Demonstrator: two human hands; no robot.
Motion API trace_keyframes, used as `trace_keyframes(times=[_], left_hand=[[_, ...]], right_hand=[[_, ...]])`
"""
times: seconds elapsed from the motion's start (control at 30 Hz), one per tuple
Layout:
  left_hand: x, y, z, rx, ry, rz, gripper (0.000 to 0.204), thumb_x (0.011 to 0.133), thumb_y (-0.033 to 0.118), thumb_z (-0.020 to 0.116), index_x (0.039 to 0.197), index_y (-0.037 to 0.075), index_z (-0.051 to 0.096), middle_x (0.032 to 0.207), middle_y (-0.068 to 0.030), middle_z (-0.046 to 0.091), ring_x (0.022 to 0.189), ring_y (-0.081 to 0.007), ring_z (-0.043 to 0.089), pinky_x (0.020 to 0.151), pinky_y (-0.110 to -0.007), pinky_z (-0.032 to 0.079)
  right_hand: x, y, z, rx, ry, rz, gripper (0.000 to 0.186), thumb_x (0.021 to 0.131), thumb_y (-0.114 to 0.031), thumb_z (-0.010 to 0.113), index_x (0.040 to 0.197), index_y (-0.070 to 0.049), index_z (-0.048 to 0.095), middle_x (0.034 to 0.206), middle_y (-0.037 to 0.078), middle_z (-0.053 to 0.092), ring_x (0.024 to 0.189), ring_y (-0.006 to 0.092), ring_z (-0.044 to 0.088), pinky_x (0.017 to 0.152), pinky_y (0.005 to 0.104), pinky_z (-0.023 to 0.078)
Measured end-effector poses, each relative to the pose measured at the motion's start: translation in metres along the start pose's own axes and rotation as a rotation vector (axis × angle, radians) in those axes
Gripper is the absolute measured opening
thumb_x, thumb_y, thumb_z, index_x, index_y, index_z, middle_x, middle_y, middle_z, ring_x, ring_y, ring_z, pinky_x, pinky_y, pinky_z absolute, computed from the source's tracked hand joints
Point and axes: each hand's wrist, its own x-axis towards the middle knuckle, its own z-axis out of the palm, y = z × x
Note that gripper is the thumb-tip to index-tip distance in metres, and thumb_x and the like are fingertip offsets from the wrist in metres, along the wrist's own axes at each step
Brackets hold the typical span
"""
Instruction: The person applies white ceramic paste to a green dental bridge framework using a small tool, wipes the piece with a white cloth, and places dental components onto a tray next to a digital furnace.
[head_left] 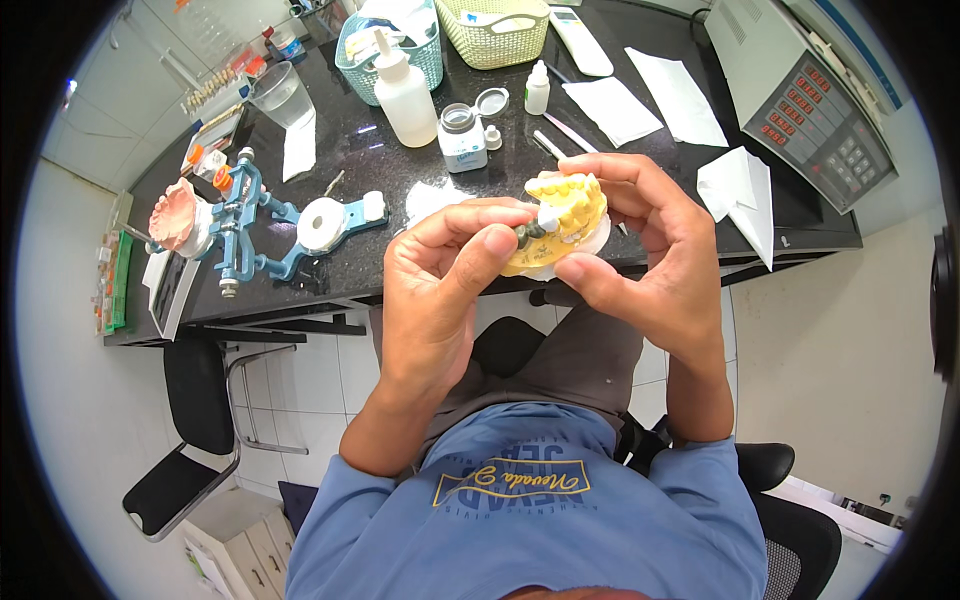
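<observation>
Over the table's front edge, my right hand grips a yellow dental model with a white base, fingers behind it and thumb on its near side. Dark grey metal crowns sit at the model's left end, beside a white tooth. My left hand is closed there, thumb and index finger pinching at the crowns. Its fingertips partly cover them, so I cannot tell whether they are fully seated. Below the left hand's fingers, a whitish patch shows on the black tabletop.
On the left stands a blue articulator with a pink cast. Behind my hands are a pump bottle, an opened jar, a small dropper bottle and two baskets. Papers and a grey device occupy the right.
</observation>
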Motion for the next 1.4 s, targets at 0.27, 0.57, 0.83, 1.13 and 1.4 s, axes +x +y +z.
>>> trace_keyframes(times=[0.27,0.57,0.83,1.13,1.4], left_hand=[[0.0001,-0.0004,-0.0025,0.01,-0.013,0.015,0.018,0.091,0.01,0.069,0.103,-0.003,0.068,0.109,-0.013,0.068,0.103,-0.0166,0.064,0.095,-0.033,0.05],[0.0007,0.0019,-0.0039,0.067,-0.053,0.045,0.022,0.089,0.007,0.07,0.108,-0.004,0.066,0.111,-0.0149,0.067,0.105,-0.0186,0.064,0.096,-0.034,0.05],[-0.0005,0.0029,-0.0043,0.133,-0.06,0.075,0.019,0.089,0.005,0.069,0.106,-0.004,0.067,0.111,-0.0142,0.066,0.104,-0.018,0.064,0.095,-0.032,0.05],[-0.0041,0.0007,-0.0069,0.038,-0.022,-0.018,0.021,0.09,0.008,0.069,0.107,-0.005,0.066,0.112,-0.0135,0.065,0.102,-0.0167,0.064,0.092,-0.032,0.052],[-0.0051,-0.0025,-0.0047,0.012,-0.019,-0.022,0.021,0.09,0.01,0.07,0.105,-0.004,0.065,0.112,-0.0135,0.065,0.102,-0.0164,0.064,0.092,-0.032,0.051]], right_hand=[[-0.0001,0.0016,0.0014,-0.008,-0.001,-0.004,0.053,0.07,-0.018,0.082,0.115,0.001,0.062,0.097,0.011,0.074,0.091,0.0134,0.069,0.08,0.0252,0.051],[-0.0003,0.0025,0.0013,-0.024,-0.001,-0.016,0.053,0.07,-0.019,0.083,0.115,0.001,0.063,0.098,0.012,0.074,0.092,0.0148,0.07,0.08,0.0256,0.051],[-0.0007,0.0021,0.0003,-0.04,0.003,-0.041,0.054,0.069,-0.019,0.083,0.115,0.002,0.063,0.098,0.012,0.074,0.091,0.014,0.07,0.078,0.0252,0.052],[-0.0006,0.0001,-0.0003,-0.111,0.011,-0.064,0.053,0.069,-0.022,0.084,0.114,0.001,0.066,0.092,0.012,0.073,0.077,0.0137,0.067,0.071,0.025,0.052],[-0.001,0.0029,-0.002,-0.155,0.01,-0.092,0.051,0.069,-0.023,0.083,0.113,-0.002,0.068,0.088,0.009,0.072,0.073,0.0138,0.065,0.067,0.0254,0.052]])
